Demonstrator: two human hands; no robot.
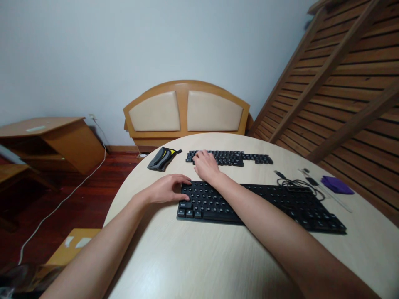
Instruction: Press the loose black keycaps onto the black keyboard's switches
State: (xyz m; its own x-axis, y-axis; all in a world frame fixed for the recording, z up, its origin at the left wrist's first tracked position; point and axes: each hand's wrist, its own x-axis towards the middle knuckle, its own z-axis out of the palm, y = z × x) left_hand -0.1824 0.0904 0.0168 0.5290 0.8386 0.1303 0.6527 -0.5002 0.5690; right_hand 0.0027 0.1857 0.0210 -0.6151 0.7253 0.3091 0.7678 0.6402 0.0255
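A black keyboard (pixel 215 203) lies across the table with most of its keycaps off and rows of bare key posts showing. A few caps sit at its front left corner. My left hand (pixel 166 189) holds its back left corner, thumb on the left side and fingers at the back edge. Behind it, loose black keycaps (pixel 229 158) are laid out in keyboard order. Reaching over the keyboard, my right hand (pixel 206 165) is bent down at the left end of these caps. Its fingers are closed at a keycap, with the tips partly hidden.
A grey and yellow pouch (pixel 162 159) lies at the table's back left. On the right are a coiled black USB cable (pixel 291 182), a thin white cable (pixel 338 200) and a purple cloth (pixel 336 185). A padded headboard (pixel 183 110) stands behind the round table (pixel 187 257).
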